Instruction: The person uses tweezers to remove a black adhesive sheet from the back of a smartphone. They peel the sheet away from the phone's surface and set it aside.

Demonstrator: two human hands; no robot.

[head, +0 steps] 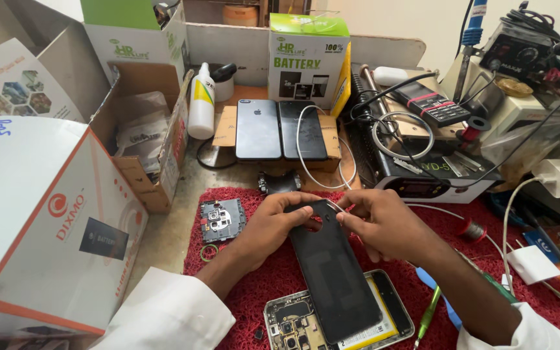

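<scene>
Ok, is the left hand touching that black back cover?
Touching. The head view shows the left hand gripping the top edge of the black back cover, fingers curled over it.

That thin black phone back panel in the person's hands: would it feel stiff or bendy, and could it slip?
The thin black phone back panel probably flexes slightly, being a thin sheet. Its glossy surface looks slippery; both the left hand and right hand pinch its top edge. Likely light and crackable.

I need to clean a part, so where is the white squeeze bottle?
In the head view, the white squeeze bottle stands upright at the back left of the bench, between the open cardboard box and the two dark phones.
</scene>
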